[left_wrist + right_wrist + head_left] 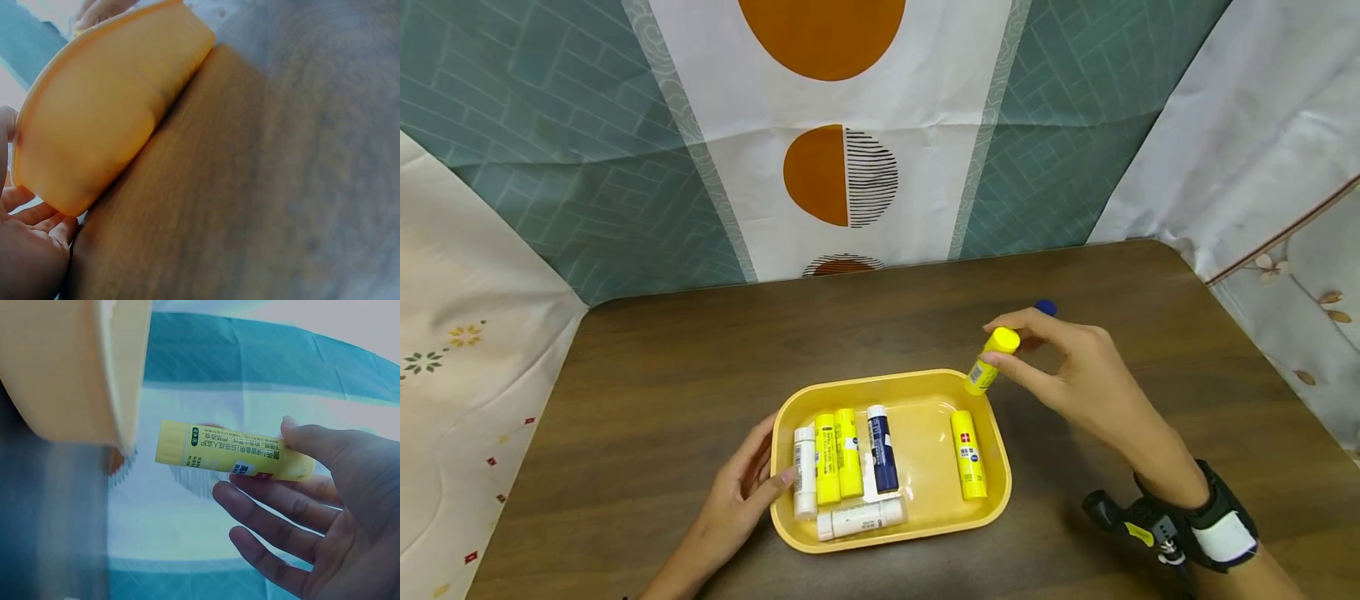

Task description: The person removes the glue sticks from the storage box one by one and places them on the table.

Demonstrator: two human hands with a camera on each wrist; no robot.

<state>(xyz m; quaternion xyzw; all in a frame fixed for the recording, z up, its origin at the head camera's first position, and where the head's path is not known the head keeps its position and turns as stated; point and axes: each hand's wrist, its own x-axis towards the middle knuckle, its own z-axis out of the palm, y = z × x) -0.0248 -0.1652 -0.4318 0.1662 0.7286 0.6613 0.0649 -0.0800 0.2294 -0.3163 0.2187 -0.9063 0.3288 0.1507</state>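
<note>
My right hand (1071,371) pinches a yellow glue stick (982,375) between thumb and fingers, tilted over the tray's far right corner. In the right wrist view, print runs along that glue stick (231,450), and the lower fingers stay off it. My left hand (733,504) grips the left end of the yellow tray (928,467), thumb over the rim, fingers outside. In the tray lie a white glue stick (805,473), two yellow glue sticks (827,458) side by side, a dark blue glue stick (882,450), another white one (861,518) crosswise, and a yellow one (968,454) at right.
A blue round-ended object (1046,307), mostly hidden, shows behind my right hand. The tray stands on a brown wooden table (685,375). Patterned cloth (587,150) hangs along the far edge and both sides. A strapped wrist camera (1180,525) sits on my right wrist.
</note>
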